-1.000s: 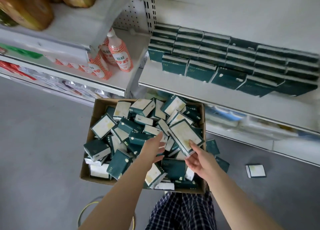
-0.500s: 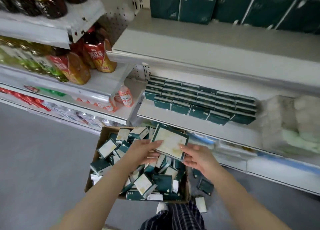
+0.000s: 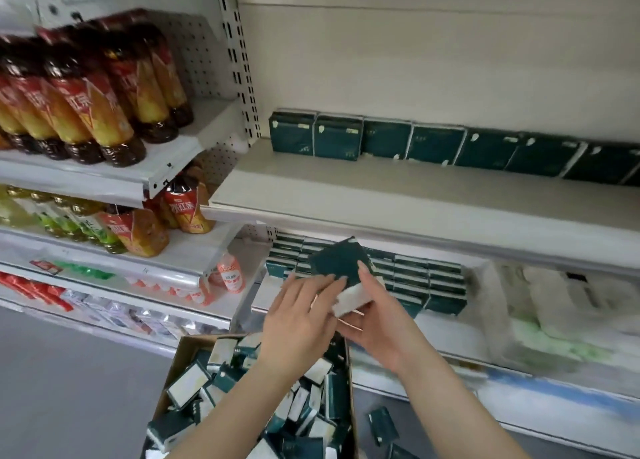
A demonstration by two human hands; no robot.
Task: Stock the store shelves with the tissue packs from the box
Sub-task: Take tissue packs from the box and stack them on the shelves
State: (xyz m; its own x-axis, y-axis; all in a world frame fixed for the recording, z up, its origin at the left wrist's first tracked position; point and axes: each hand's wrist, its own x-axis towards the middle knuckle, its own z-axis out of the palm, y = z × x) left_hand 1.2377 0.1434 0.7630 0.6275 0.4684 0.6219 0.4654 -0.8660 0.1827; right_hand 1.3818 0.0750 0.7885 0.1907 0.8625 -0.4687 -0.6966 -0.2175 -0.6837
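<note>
Touching the tissue pack (image 3: 341, 263), left hand (image 3: 301, 316) faces the gripping right hand (image 3: 377, 323).

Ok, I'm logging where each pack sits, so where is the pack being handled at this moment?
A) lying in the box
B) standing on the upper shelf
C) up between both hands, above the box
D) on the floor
C: the right hand pinches the tissue pack and the left hand rests its fingers on it, above the cardboard box.
</note>
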